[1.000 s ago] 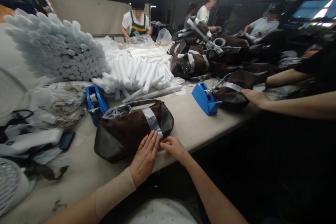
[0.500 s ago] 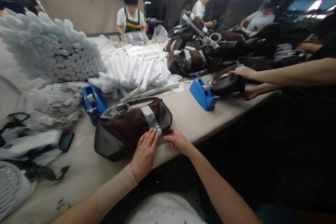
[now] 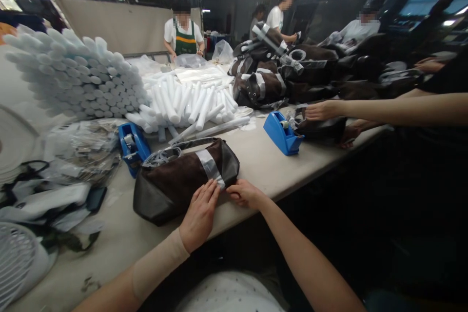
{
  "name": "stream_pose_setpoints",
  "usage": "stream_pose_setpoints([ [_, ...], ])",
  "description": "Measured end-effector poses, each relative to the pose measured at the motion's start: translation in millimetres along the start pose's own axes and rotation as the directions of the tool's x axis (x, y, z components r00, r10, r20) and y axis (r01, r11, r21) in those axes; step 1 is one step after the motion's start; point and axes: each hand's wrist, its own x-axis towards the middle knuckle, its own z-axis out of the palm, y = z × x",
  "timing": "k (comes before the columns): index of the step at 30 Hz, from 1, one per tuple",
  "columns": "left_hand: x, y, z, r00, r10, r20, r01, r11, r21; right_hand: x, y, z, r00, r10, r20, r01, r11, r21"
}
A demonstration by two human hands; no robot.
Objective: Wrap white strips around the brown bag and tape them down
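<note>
**What has moved since the earlier frame?**
A co-worker's upper hand [image 3: 321, 110] has slid left, across a smaller dark bag [image 3: 323, 129] at the far end of the desk [image 3: 263, 170]. The co-worker's lower hand [image 3: 349, 135] lies beside that bag's right end. The person's own hands stay where they were.

**Where is the main bag, and what touches it?**
A dark brown fabric bag [image 3: 171, 190], long and soft, with black lower panels, lies on its side at the near edge of the pale desk. A wide band of silver tape [image 3: 207, 165] wraps around it, towards its right end.

**What are the fingers doing?**
On the left hand [image 3: 200, 215], above a beige arm sleeve [image 3: 157, 265], the fingers [image 3: 207, 197] are open and lie flat on the bag, their tips at the tape's lower end. The right hand [image 3: 245, 194] is curled slightly, its fingers [image 3: 234, 190] against the bag's right end; whether they grip it, I cannot tell.

**What lies nearby?**
A blue tape dispenser [image 3: 133, 148] stands just beyond the bag's left end, and a second blue tape dispenser [image 3: 283, 132] stands beside the smaller bag. Behind them is a heap of white foam tubes [image 3: 179, 102].
</note>
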Motion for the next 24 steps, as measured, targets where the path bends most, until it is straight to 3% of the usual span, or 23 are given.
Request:
stream_pose_setpoints([
  [7, -1, 2, -1.6, 1.000, 0.009, -0.003, -0.009, 0.999, 0.035, -15, 7, -17, 0.996, -0.019, -0.085, 0.017, 1.000, -0.020],
  [10, -5, 8, -3.9, 0.999, -0.012, -0.029, 0.015, 0.993, 0.114, -27, 7, -9, 0.972, -0.181, -0.148, 0.161, 0.978, -0.133],
  [12, -5, 12, -6.7, 0.999, -0.016, -0.028, 0.020, 0.987, 0.157, -34, 4, 2, 0.875, -0.419, -0.240, 0.350, 0.893, -0.283],
  [14, -4, 14, -11.1, 1.000, -0.006, -0.001, 0.006, 0.984, 0.176, -38, -1, 13, 0.679, -0.672, -0.296, 0.493, 0.716, -0.494],
  [16, -3, 14, -18.7, 1.000, -0.023, -0.001, 0.023, 0.985, 0.174, -38, -3, 21, 0.489, -0.844, -0.219, 0.525, 0.486, -0.699],
  [17, -2, 13, -24.2, 0.999, -0.040, -0.019, 0.043, 0.986, 0.162, -37, -2, 24, 0.435, -0.890, -0.137, 0.515, 0.371, -0.773],
  [19, -4, 7, -38.3, 0.993, -0.079, -0.085, 0.088, 0.990, 0.107, -32, 3, 27, 0.403, -0.913, 0.060, 0.485, 0.158, -0.860],
  [21, -12, -5, -54.6, 0.975, -0.132, -0.181, 0.138, 0.990, 0.021, -28, 10, 25, 0.420, -0.882, 0.214, 0.463, 0.006, -0.886],
  [23, -27, -22, -68.5, 0.932, -0.222, -0.287, 0.217, 0.975, -0.051, -27, 14, 20, 0.421, -0.867, 0.266, 0.453, -0.053, -0.890],
  [24, -36, -31, -73.0, 0.899, -0.279, -0.339, 0.272, 0.960, -0.069, -27, 13, 16, 0.398, -0.885, 0.241, 0.450, -0.040, -0.892],
])
